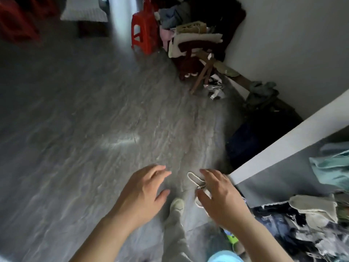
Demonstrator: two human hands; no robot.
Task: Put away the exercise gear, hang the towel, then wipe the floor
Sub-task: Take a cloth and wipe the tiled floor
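- Left hand [143,191] out over the grey floor [75,129], palm down, fingers relaxed and spread, released, nothing in it.
- Right hand [221,197] just beside it, fingers curled, grasping a white cord [194,179].
- One loop of the cord sticking out past the fingers toward the left hand, another bit showing below the thumb; rest of it hidden behind the hand.
- Cord up in the air above the floor, between the two hands, close to the end of a white ledge [283,146].
- Below the hands, a pale shoe [177,205] on the floor and a grey trouser leg [175,233].
- To the right, behind the ledge, a turquoise cloth [332,171] and, nearer, a beige knitted piece [313,207] on top of dark patterned fabric.
- Far across the floor, a red plastic stool [144,33] standing just beside a heap of clothes [196,40] piled on a wooden stool [204,72] against the wall.
- More crumpled clothing along the foot of the wall, between that heap and the ledge.
- Whole view blurred; fine detail of the grip hard to make out.
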